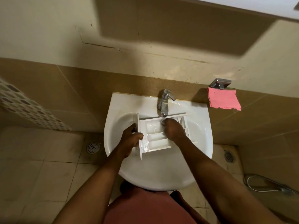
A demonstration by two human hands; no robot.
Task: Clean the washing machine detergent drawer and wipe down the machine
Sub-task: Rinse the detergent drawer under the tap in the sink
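- Clothing [145, 207], reddish, sat just below the near rim of the basin [113, 113].
- Left hand [131, 137], over the basin's left half, gripped the detergent drawer [155, 136] by its front panel, thumb on the near face, fingers curled round behind.
- Detergent drawer lay inside the basin's bowl, compartments facing up, front panel toward the basin's left side.
- Right hand [174, 130], over the basin's middle, had fingers bent down into a compartment; couldn't tell whether it held anything.
- Tap [164, 102], at the basin's back edge, ran water onto those fingers.
- Pink cloth [224, 101] hung on the wall beyond the basin's back right corner, under a chrome holder [220, 83].
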